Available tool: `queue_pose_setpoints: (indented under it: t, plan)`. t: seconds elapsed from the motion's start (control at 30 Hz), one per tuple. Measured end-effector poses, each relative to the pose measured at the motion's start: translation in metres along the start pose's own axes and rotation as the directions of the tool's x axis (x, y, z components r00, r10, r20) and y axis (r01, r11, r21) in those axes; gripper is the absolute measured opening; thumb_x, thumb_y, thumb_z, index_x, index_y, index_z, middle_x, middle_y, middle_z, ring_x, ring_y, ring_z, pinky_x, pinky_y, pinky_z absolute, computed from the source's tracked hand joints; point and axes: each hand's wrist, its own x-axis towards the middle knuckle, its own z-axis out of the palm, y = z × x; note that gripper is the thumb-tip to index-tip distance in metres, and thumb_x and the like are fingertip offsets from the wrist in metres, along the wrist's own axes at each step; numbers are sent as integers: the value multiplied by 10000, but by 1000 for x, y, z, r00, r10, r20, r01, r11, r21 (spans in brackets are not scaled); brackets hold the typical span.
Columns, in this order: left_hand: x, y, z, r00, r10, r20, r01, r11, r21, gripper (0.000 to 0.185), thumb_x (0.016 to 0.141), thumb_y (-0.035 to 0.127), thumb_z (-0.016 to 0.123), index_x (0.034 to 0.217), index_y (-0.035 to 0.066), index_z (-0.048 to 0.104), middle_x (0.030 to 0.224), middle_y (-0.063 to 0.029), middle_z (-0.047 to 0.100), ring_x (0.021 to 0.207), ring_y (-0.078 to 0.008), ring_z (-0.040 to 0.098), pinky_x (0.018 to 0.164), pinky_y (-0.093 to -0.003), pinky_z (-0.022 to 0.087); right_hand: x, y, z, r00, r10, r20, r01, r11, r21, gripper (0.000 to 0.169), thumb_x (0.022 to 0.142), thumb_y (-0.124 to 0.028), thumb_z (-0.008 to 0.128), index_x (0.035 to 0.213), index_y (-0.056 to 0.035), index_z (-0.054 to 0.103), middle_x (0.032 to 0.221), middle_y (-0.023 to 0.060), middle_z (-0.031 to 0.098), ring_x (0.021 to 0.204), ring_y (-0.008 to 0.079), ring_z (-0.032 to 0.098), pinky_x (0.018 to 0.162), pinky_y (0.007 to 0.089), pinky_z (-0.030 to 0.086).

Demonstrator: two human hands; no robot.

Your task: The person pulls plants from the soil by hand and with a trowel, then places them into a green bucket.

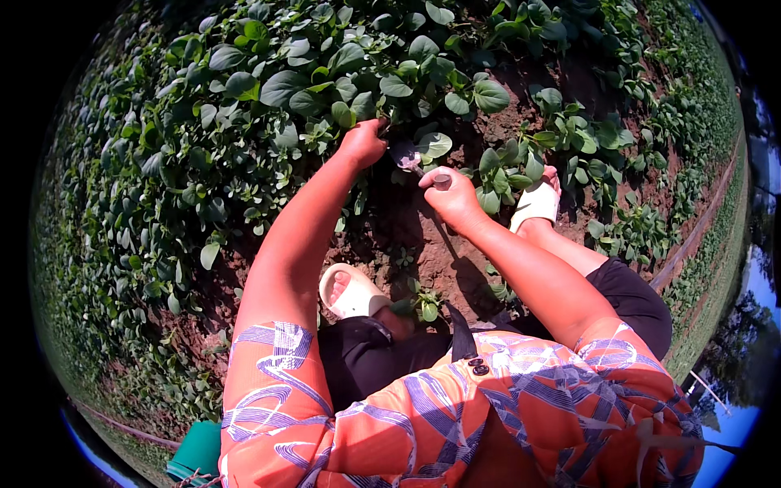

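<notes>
My right hand (451, 196) is closed around the handle of a small metal-bladed hand tool (407, 155), whose blade points up and left towards the leafy plants. Just left of the blade, my left hand (365, 144) reaches in at the base of the green plants (341, 97), with its fingers curled; the fingertips are partly hidden, and whether they grip a stem cannot be told. A broad, light green leaf (434, 145) lies beside the blade, above my right hand.
Reddish soil (390, 238) shows between my feet, which wear pale slip-on sandals (354, 294). A small leafy plant (429, 305) grows by one foot. Dense plants spread to the left, and more plants (512, 171) stand on the right. A green bucket (198, 448) is at lower left.
</notes>
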Motion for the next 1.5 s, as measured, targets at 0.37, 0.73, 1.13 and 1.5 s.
queue_pose_setpoints:
  t: [0.37,0.73,1.13,1.5]
  plan:
    - [10,5,5,965,-256,60,256,866,-430,488,706,95,601,1161,0,453,909,-89,581,736,-146,529,672,-268,430,19,3,-1,1000,-1,15,2,993,-121,147,646,-4,489,754,-62,570,585,-20,486,510,61,427,480,202,350]
    - [7,-1,-1,976,-215,-34,156,800,-580,478,696,42,596,1146,-30,452,786,-18,551,613,-94,465,563,-239,381,24,-3,-9,955,-277,110,292,797,-529,145,672,-55,514,788,-83,595,685,94,592,620,188,573,602,281,450]
    - [-3,-46,-49,942,-268,-200,-35,513,-857,252,698,111,583,939,48,555,834,-7,576,748,-116,532,668,-270,425,12,-75,-41,937,123,326,-242,904,353,192,672,-15,501,863,-17,510,578,16,452,408,86,397,401,241,369]
    - [8,-22,-21,927,-353,126,311,538,-783,118,747,52,495,805,-31,554,682,-78,559,553,-181,554,498,-312,457,10,-37,-92,953,210,219,-284,363,888,178,741,-28,493,913,-69,470,583,-10,385,436,65,358,441,227,336]
